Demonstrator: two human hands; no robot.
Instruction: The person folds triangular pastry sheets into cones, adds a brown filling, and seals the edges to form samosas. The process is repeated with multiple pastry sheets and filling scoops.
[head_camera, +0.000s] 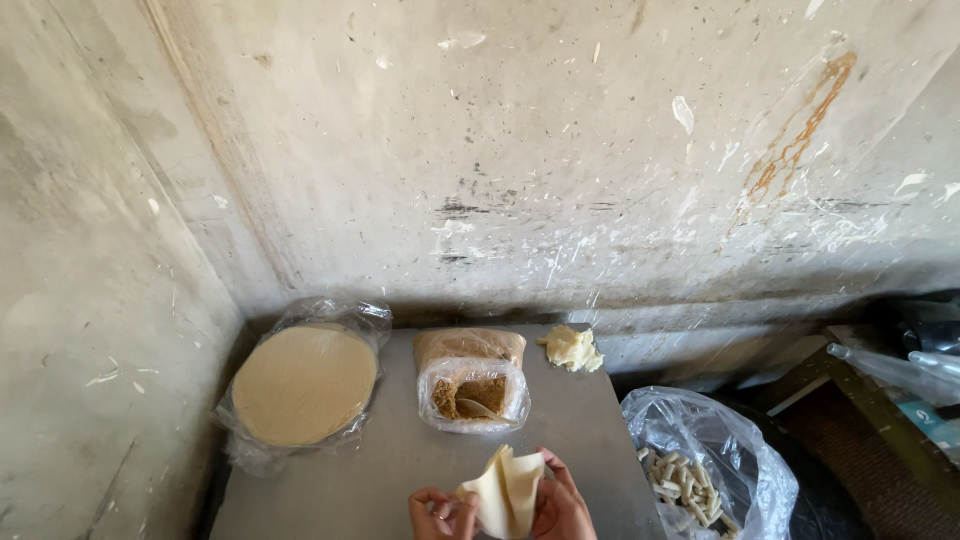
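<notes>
Both hands work at the near edge of a grey flat tabletop (380, 470), sharing one thin, pale cream pastry sheet folded into an open cone (508, 488). Left hand (442, 512) pinches the lower left corner of that sheet, fingers curled tight around it. Right hand (562, 505) cups the sheet's right side, fingers partly closed against it with the thumb on the fold.

Just beyond the folded sheet, toward the wall, stands a clear plastic bag of brown crumbly filling (472, 385) with its mouth rolled open and a spoon (481, 408) lying inside. Left of that bag rests a round stack of pale pastry discs in clear plastic wrap (304, 383). Behind and right of the bag sits a small lump of yellowish dough (572, 349). Right of the bag, off the tabletop's edge, a clear plastic sack (700, 460) holds short, pale rolled pastries (685, 480). A stained, scratched concrete wall (520, 160) rises behind the bag.
</notes>
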